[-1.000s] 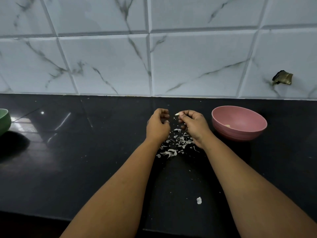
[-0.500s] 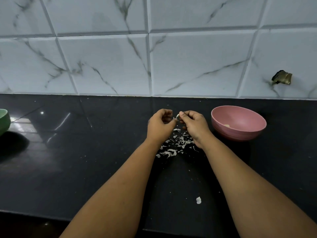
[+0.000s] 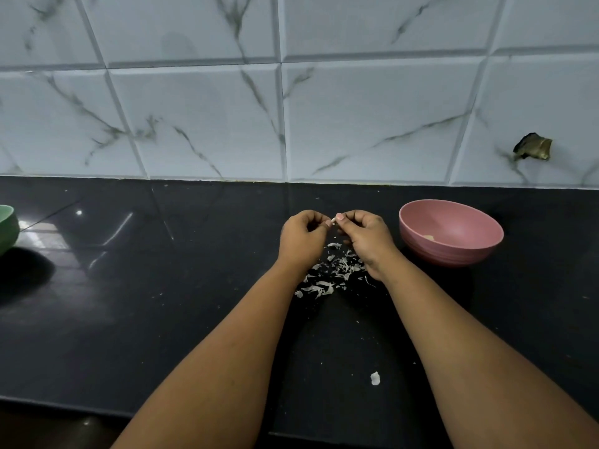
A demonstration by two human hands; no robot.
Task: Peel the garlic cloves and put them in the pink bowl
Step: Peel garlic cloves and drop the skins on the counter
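A garlic clove (image 3: pixel 332 220) is pinched between the curled fingers of the left hand (image 3: pixel 303 238) and right hand (image 3: pixel 363 234), above the peel scraps (image 3: pixel 334 273). The pink bowl (image 3: pixel 450 233) is set on the counter (image 3: pixel 162 303) just right of the hands.

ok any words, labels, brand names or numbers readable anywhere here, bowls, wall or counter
None: no text shows on the pink bowl, the green bowl, the marbled wall tiles or the black counter.
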